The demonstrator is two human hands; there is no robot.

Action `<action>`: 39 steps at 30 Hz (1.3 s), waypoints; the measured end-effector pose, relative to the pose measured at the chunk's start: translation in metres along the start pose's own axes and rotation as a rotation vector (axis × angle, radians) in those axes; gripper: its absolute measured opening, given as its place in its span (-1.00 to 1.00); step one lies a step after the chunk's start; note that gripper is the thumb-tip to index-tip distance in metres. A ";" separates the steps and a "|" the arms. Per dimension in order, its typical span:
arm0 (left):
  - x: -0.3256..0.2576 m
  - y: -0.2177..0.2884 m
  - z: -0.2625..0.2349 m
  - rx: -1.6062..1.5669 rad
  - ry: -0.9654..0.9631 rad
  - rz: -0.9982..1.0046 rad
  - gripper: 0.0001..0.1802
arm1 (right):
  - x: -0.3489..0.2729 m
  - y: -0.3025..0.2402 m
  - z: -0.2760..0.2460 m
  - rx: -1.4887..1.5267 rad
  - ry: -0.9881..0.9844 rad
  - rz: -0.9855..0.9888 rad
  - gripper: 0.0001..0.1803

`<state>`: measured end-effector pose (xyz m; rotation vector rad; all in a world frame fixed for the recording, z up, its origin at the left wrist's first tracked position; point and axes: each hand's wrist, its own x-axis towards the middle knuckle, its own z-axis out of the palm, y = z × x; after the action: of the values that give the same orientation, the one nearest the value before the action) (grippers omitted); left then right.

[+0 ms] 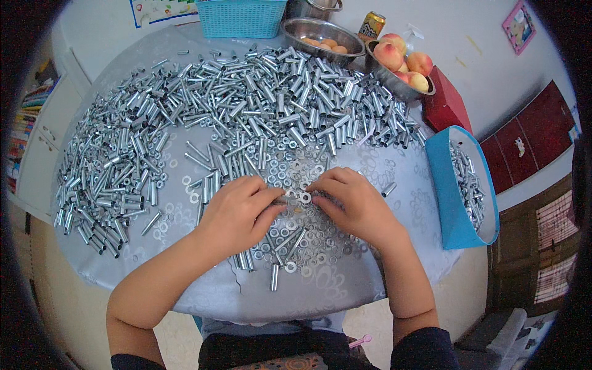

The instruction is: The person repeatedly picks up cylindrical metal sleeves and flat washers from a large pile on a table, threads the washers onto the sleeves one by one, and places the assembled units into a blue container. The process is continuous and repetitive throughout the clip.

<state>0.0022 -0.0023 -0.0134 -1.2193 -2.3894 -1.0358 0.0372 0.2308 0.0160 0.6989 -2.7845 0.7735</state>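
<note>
Over the middle of the table, my left hand (244,208) and my right hand (357,205) face each other, fingertips a short gap apart. A flat metal washer (306,198) shows at the pinched thumb and fingers of my right hand. The left thumb and forefinger are pinched too; what lies between them is too small to make out. Beneath and between the hands spreads a layer of loose washers (317,237), with nuts (279,169) just beyond. Metal sleeves (274,277) and bolts lie close to my left hand.
A wide heap of sleeves and bolts (259,92) curves round the far and left sides. At the right edge stands a blue fabric bin (449,203) holding metal parts. Behind are a bowl of eggs (293,31), a bowl of peaches (388,77), a can (372,26) and a turquoise basket (240,20).
</note>
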 end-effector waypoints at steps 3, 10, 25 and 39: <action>0.000 0.000 -0.002 0.027 -0.015 -0.005 -0.77 | 0.001 -0.002 -0.004 -0.114 -0.015 0.080 -0.83; 0.001 0.005 -0.002 0.037 -0.033 -0.036 -0.80 | -0.003 0.007 -0.009 -0.190 0.119 0.167 -0.80; -0.001 0.001 0.000 0.040 -0.022 -0.015 -0.79 | 0.001 0.000 0.004 -0.048 0.074 0.077 -0.86; -0.001 0.002 -0.001 0.058 0.001 -0.011 -0.84 | 0.003 -0.029 0.005 0.327 0.173 0.118 -0.84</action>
<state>0.0042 -0.0025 -0.0126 -1.1867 -2.4106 -0.9629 0.0488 0.2047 0.0251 0.4891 -2.5875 1.2670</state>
